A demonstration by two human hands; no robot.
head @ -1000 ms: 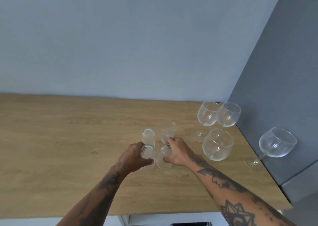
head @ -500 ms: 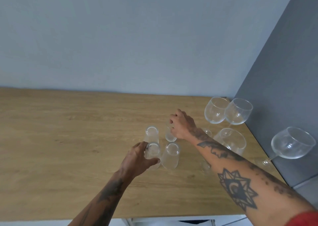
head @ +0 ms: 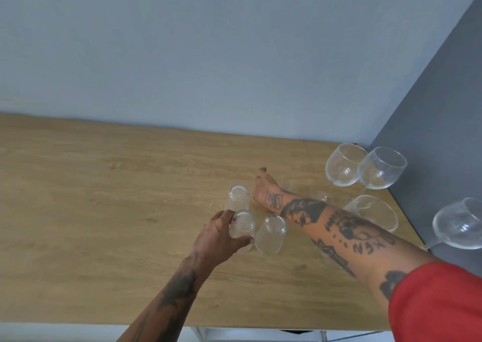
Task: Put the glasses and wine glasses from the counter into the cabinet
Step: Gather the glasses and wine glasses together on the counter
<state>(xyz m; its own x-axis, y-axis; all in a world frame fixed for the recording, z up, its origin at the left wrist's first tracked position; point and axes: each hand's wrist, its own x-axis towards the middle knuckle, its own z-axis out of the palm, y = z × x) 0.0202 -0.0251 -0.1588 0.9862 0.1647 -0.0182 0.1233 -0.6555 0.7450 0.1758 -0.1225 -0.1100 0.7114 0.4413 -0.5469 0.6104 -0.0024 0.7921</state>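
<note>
Left hand (head: 221,237) is wrapped around the near-left tumbler (head: 242,228), upright on the wood surface (head: 104,211). Right hand (head: 266,193) reaches past it toward the far tumbler spot; whether it grips anything I cannot tell. Free tumblers (head: 271,233) stand just right and behind (head: 237,198). Wine glasses (head: 344,164) cluster far right, nearer the right arm.

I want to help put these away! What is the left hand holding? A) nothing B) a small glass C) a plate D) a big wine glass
B: the left hand has its fingers and thumb wrapped around a small glass on the counter, while the wine glasses stand off to the right, untouched by it.
</note>
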